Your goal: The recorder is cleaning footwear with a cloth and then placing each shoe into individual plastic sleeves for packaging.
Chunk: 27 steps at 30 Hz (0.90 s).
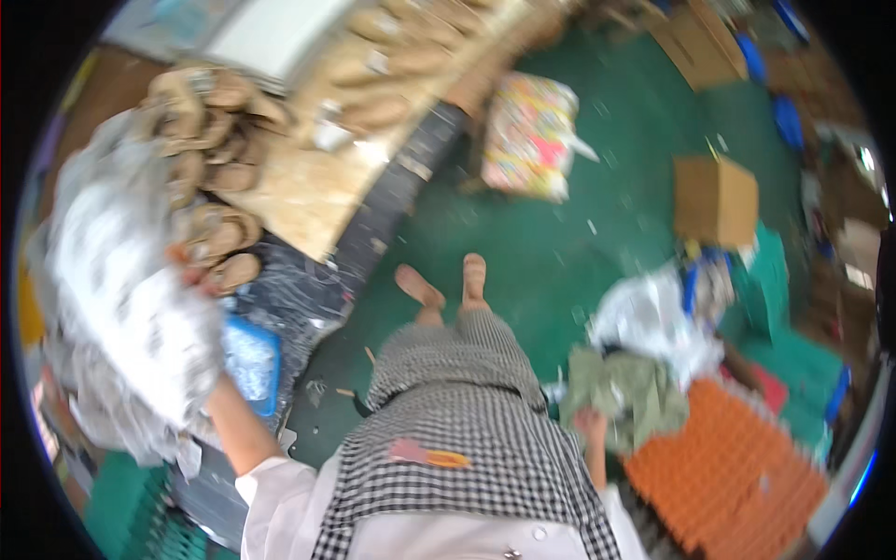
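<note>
My left forearm reaches under a large, clear-white plastic bag on the table at the left. The bag covers most of my left hand; only blurred, reddish fingertips seem to show at its edge, beside a pile of tan sandals. Whether those fingers grip the bag is hidden. At my right side, my right hand hangs low in front of an olive-green cloth. Its fingers are smeared, and I cannot see whether they touch the cloth.
A blue tray stands by my left forearm. Several tan sandals lie along the tan board. On the green floor are a colourful package and a cardboard box. To the right lie white plastic and an orange mat.
</note>
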{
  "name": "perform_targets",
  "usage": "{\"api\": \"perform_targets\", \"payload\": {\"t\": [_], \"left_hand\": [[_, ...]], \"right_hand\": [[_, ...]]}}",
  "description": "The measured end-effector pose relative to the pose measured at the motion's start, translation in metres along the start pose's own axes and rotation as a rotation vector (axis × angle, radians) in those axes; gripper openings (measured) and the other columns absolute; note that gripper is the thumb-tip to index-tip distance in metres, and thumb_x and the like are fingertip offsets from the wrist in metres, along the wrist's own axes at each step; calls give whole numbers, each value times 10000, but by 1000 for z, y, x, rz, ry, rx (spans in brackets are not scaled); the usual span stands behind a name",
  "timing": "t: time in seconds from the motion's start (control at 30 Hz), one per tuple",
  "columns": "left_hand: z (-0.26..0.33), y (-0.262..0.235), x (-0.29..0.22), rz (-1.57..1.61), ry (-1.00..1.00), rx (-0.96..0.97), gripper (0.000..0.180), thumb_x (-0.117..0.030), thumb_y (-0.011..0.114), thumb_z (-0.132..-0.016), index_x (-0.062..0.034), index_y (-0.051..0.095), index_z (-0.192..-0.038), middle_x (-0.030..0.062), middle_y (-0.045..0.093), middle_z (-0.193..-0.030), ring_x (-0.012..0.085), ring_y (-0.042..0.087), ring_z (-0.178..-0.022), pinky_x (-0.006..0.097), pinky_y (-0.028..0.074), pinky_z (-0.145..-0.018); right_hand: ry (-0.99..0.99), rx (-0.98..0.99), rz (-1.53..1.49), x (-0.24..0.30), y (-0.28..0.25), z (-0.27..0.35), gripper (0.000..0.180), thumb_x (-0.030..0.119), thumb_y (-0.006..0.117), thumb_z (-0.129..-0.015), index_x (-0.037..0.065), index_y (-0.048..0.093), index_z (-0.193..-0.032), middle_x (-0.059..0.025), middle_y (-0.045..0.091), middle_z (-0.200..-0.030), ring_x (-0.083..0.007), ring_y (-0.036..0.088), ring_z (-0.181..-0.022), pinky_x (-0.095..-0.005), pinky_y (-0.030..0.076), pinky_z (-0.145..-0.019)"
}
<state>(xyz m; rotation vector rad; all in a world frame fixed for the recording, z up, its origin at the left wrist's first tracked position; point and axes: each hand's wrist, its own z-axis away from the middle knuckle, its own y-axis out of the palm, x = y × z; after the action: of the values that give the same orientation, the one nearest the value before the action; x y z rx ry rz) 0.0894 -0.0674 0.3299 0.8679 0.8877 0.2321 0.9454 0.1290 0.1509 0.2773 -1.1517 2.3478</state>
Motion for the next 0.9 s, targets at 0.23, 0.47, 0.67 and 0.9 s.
{"api": "perform_targets", "payload": {"t": [0.23, 0.47, 0.67, 0.9], "left_hand": [[14, 138, 43, 106, 207, -40, 453, -190, 551, -856, 90, 455, -1200, 177, 573, -1002, 246, 550, -768, 363, 556, -621], [-15, 105, 31, 444, 172, 262, 495, -382, 467, -902, -24, 421, -1240, 111, 487, -1165, 300, 434, -1052, 513, 386, -961], [-116, 44, 23, 274, 326, -135, 593, -415, 512, -871, -37, 375, -1307, 123, 480, -1241, 312, 458, -1110, 491, 388, -982], [-272, 82, 33, 258, 368, -188, 595, -424, 492, -880, -43, 366, -1320, 127, 479, -1253, 310, 470, -1112, 477, 396, -979]], "right_hand": [[-307, -84, 199, 193, 89, -68, 179, 179, 709, -712, 17, 677, -784, -121, 650, -656, -200, 631, -616, -330, 499, -621], [-728, 511, -421, 687, 152, -227, 187, 174, 607, -862, -7, 641, -891, -23, 606, -726, -90, 566, -618, -246, 479, -572], [-824, 849, -459, 1079, 258, -248, 240, 168, 605, -863, 1, 630, -1033, -51, 641, -836, -114, 601, -693, -236, 508, -615], [-1079, 679, -700, 1404, 381, -302, 243, 132, 593, -841, -36, 636, -1011, -97, 660, -859, -196, 645, -697, -296, 503, -631]]}}
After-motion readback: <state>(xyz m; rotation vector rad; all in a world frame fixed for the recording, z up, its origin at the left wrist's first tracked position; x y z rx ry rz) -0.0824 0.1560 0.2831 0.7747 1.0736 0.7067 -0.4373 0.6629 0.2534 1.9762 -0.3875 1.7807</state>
